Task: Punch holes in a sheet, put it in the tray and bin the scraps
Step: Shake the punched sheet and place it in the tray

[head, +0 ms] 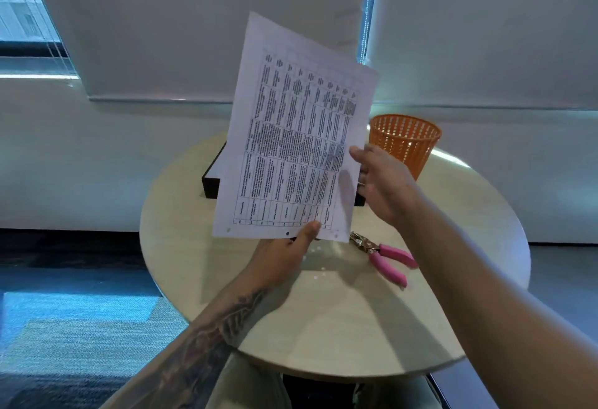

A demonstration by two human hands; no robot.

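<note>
A white paper sheet printed with a dense black table [296, 136] is held upright and tilted above a round pale wooden table [323, 327], its print turned sideways to the camera. Three punched holes show along its lower edge, one near each corner and one near the middle.

The left hand [284, 255] pinches that lower edge, thumb pressed on the front of the page beside the middle hole. The right hand [383, 182] grips the right edge, thumb on the printed face and fingers behind the paper.

Behind the sheet, a black rectangular tray [210, 182] sits on the far part of the tabletop, largely hidden by the page; its contents cannot be made out. To the right of it stands a small orange plastic mesh wastebasket [406, 146], near the table's far edge; whether anything lies inside cannot be told.

A metal hole punch with pink handles [385, 256] lies on the table just below and right of the sheet, apart from both hands. A few tiny white paper scraps [318, 276] dot the tabletop between the left hand and the punch. Drawn white roller blinds [194, 20] fill the wall behind.
</note>
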